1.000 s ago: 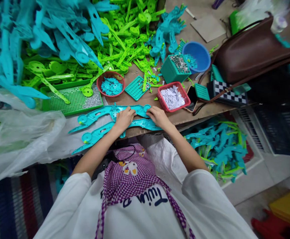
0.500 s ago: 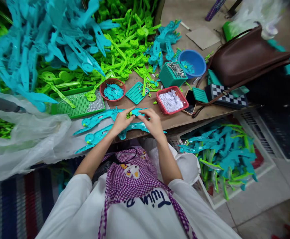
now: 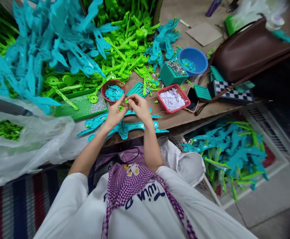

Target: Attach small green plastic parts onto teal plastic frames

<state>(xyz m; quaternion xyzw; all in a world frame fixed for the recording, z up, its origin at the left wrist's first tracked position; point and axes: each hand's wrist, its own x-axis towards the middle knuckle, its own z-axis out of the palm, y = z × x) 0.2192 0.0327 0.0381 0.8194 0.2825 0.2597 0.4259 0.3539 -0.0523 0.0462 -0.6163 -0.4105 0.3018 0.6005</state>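
Frames of teal plastic, one near [image 3: 123, 130] and one far [image 3: 95, 122], lie side by side on the workbench [image 3: 171, 122], just under and around the grip of a person in a checked apron. Above them, the left hand [image 3: 115, 115] is curled closed around small green pieces [image 3: 120, 108], while the right hand [image 3: 141, 109] has thumb and finger pinched together on a green bit [image 3: 127, 100] — the two hands nearly meeting, neither pressed on a frame. Just beyond the grip sit a round red basket [image 3: 103, 89] of teal pieces [image 3: 114, 93] and a teal grid tray [image 3: 135, 90]; to its right is a square red basket [image 3: 171, 110] of white slips [image 3: 171, 99]. Work on this pair looks partway along: a green fleck shows on the far frame's end to the left of the grip, but none can be made out on the ends to its right, so fitting there seems left to do. Well below and right of the grip, a white crate [image 3: 280, 165] holds a teal-and-green heap [image 3: 244, 154] — whether those are finished cannot be told.
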